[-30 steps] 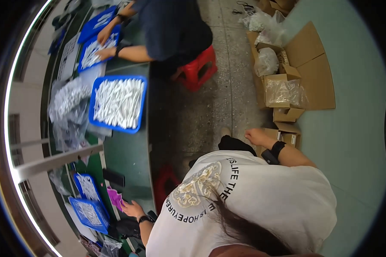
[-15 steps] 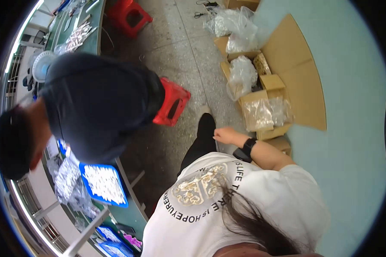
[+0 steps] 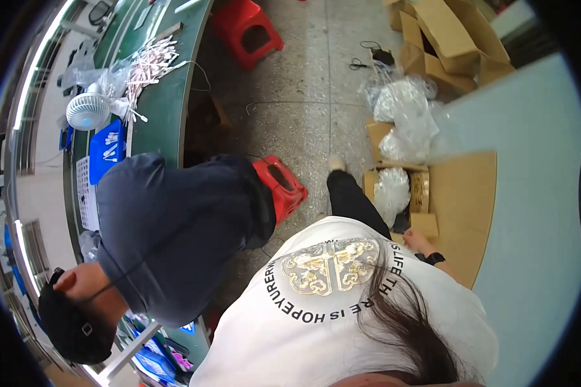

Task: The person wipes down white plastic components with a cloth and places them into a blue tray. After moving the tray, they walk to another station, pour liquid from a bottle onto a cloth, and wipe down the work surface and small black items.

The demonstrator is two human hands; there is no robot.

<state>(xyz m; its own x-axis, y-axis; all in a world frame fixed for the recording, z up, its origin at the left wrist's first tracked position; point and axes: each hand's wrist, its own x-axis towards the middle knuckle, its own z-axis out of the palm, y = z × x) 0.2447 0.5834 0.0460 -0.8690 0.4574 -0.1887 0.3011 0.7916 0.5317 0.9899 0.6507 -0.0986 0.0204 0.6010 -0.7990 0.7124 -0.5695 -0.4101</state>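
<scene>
My right hand (image 3: pixel 418 241) hangs low beside my body, with a dark band on the wrist. Its fingers look loosely curled, and nothing shows in them. Nearest to it are an open cardboard box (image 3: pixel 425 224) and a bundle in clear plastic (image 3: pixel 392 195), which sits in the box. Whether the hand touches the box is hard to make out. My left hand is out of sight.
A seated co-worker (image 3: pixel 187 226) in dark clothes is on my left, on a red stool (image 3: pixel 283 187) by a green workbench (image 3: pixel 164 116). Another red stool (image 3: pixel 248 32) stands farther ahead. Plastic bags (image 3: pixel 403 116) and more cartons (image 3: pixel 452 45) line the right side.
The view has shifted forward along the aisle, so the bench, stools and boxes sit lower and farther right. My right hand has swung from in front of me back toward my side.
</scene>
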